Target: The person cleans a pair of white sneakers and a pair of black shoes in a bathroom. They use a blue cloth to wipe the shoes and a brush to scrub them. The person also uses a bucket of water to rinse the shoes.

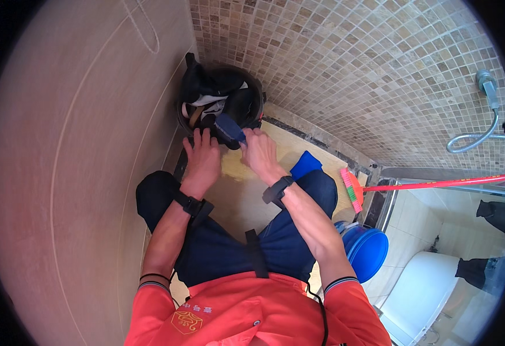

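Note:
Near the rim of a dark round tub [259, 93], my right hand [260, 151] grips a blue scrubbing brush [230, 128] whose head lies over the tub's near edge. My left hand [202, 158] is beside it, fingers apart, fingertips at the near rim; whether they press on anything there cannot be told. The tub stands in the corner and holds dark items with some white and brown parts [211, 101], perhaps shoes or cloth. A blue cloth [306, 164] lies on the floor by my right knee.
A red-handled broom [352, 190] with pink and green bristles is at the right, above a blue bucket [367, 255]. Farther right is a white toilet [421, 294] behind glass. A shower hose [473, 149] hangs on the mosaic wall [343, 86]. A plain wall rises on the left.

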Tool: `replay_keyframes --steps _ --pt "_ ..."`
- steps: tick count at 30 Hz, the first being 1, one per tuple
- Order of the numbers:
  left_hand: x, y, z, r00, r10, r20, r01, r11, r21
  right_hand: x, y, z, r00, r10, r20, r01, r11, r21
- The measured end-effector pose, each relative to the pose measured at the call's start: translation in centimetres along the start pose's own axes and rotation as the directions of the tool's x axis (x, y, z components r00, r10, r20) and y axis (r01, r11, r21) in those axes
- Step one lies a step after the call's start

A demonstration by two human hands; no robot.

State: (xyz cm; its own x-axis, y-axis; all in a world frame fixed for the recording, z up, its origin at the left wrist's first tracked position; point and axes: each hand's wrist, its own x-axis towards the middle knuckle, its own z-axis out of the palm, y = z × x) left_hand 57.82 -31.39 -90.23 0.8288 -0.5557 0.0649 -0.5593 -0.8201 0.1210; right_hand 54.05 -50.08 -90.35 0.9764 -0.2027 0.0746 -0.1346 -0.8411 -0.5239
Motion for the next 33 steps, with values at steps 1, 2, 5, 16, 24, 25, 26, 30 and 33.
replay_keyframes --steps 1,2,5,16,24,25,26,30,33 --pt "0.3 0.0 0.2 0.999 -0.012 0.031 0.011 1.0 0.018 0.2 0.0 0.1 0.999 -0.024 -0.021 0.024 0.999 -0.024" --pt "0.7 -0.1 0.5 0.998 -0.024 0.062 0.021 0.999 0.037 0.4 0.0 0.1 0.998 -0.048 -0.042 0.046 0.998 -0.048" --pt "1.0 -0.6 2.2 0.997 -0.026 0.07 0.021 0.997 0.08 1.3 0.4 0.2 0.999 0.031 0.04 -0.032 0.999 0.008" --pt "2.1 -1.6 2.5 0.997 -0.042 0.063 0.051 0.988 -0.148 1.1 1.0 0.9 0.995 0.054 -0.089 -0.049 0.998 0.05" --pt "2.4 -3.5 2.5 0.986 -0.067 0.153 0.118 0.927 -0.355 1.3 3.4 0.4 0.998 0.053 0.034 -0.059 0.98 0.189" --pt "2.3 -3.4 2.4 0.986 -0.074 0.147 0.12 0.932 -0.342 1.6 3.8 -0.1 0.998 0.056 0.031 -0.062 0.968 0.243" --pt "2.2 -3.3 2.2 0.987 -0.078 0.141 0.121 0.936 -0.33 1.7 3.9 -0.3 0.998 0.061 0.027 -0.066 0.953 0.297" --pt "2.7 -3.6 3.3 0.994 -0.049 0.093 0.072 0.964 -0.255 1.6 5.0 -0.6 0.995 0.082 0.055 -0.098 0.887 0.45" --pt "2.5 -3.0 3.0 0.99 -0.113 0.083 0.13 0.963 -0.236 1.2 5.2 -0.3 0.992 0.102 0.076 -0.126 0.853 0.506"
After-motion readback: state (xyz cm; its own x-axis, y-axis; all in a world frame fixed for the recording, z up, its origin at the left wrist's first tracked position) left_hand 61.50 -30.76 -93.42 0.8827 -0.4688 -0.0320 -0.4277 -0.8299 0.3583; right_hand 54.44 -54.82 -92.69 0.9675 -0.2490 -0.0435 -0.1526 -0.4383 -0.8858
